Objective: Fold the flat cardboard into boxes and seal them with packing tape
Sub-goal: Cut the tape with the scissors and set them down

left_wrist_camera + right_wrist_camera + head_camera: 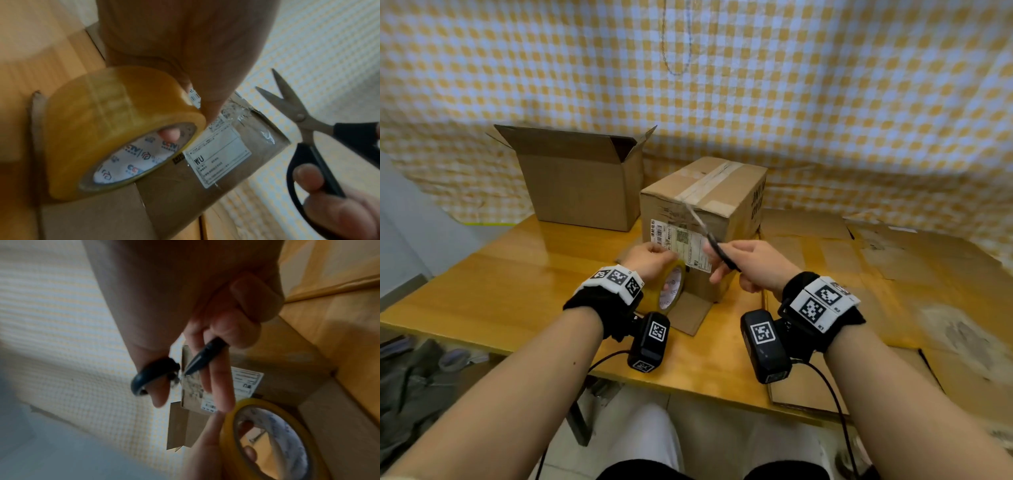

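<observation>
A closed cardboard box [726,192] with tape along its top seam and a white shipping label [218,155] stands mid-table. My left hand [650,258] grips a yellowish roll of packing tape [666,291] [115,126] against the box's front face, with fingers inside the core [273,441]. My right hand [753,265] holds black-handled scissors [714,245] [308,128] [164,374], blades parted and pointing up toward the box's top front edge. A bottom flap [690,313] of the box sticks out toward me.
A second cardboard box [582,178], open-topped with flaps up, stands at the back left of the wooden table [517,274]. Flattened cardboard sheets [893,274] cover the table's right side. A yellow checked cloth [825,85] hangs behind.
</observation>
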